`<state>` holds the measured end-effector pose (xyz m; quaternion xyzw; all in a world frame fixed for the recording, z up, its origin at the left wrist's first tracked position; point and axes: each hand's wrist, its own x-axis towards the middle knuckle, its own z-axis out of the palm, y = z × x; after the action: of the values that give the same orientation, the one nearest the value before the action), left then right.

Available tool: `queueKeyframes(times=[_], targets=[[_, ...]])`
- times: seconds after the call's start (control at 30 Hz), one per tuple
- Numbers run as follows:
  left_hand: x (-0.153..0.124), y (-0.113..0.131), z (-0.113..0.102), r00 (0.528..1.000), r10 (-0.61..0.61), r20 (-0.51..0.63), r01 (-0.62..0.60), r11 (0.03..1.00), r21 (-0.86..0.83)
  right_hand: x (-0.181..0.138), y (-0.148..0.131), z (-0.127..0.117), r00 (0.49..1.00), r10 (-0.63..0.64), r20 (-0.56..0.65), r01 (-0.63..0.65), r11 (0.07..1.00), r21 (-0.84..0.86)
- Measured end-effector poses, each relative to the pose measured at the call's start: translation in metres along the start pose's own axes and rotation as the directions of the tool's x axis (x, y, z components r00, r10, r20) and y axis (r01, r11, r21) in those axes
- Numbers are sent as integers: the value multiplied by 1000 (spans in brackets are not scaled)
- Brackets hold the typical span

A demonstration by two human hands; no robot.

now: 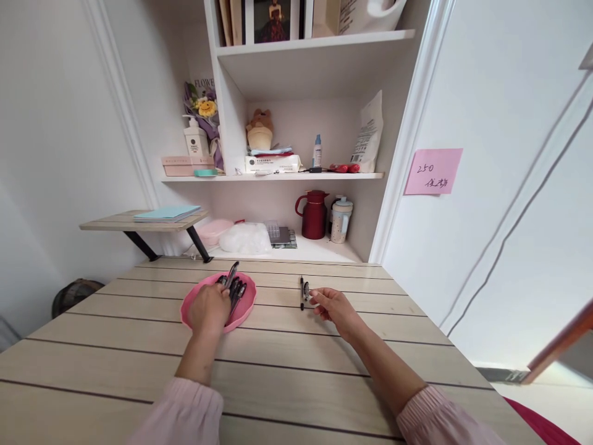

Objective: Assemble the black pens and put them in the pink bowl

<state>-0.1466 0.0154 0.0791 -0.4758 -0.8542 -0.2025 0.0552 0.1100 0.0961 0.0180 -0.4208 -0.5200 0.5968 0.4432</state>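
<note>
My left hand [210,308] reaches into a round pink tray [186,312] with a wavy rim. Its fingers are closed on a pen [232,273] that tilts up above the others. Several dark pens [238,293] lie together in the tray beside those fingers. To the right, my right hand [334,307] pinches a second pen [306,290] with a dark clip, seen nearly end-on. Just left of that one, a slim black pen [301,295] lies lengthwise on the slatted wooden table [278,358].
A small raised shelf [109,221] with blue paper stands at the back left. Behind the table, a white shelf unit holds a red jug [314,216], a pale tumbler [341,221] and a plastic bag [245,238]. A pink note [433,172] is on the right wall.
</note>
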Motion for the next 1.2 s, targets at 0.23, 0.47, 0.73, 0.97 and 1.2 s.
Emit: queueKeyframes(times=[0.23, 0.47, 0.73, 0.97, 1.2], targets=[[11, -18, 17, 998, -50, 33, 48, 997, 68, 1, 0, -4, 1000, 10, -17, -10, 1000, -13], [3, -2, 12, 996, 62, -63, -57, 995, 78, 6, -2, -10, 992, -35, -119, 4, 968, -252], [-46, 55, 50, 889, 454, 68, -351, 768, -535, 10, -2, -11, 981, -84, -177, -40, 799, -600], [-48, 57, 81, 906, 387, 171, -121, 625, -771, 15, 0, 42, 980, -137, -146, -77, 412, -908], [-43, 58, 88, 895, 240, 376, 299, 305, -904, -10, 2, 66, 991, -106, -84, -37, 384, -923]])
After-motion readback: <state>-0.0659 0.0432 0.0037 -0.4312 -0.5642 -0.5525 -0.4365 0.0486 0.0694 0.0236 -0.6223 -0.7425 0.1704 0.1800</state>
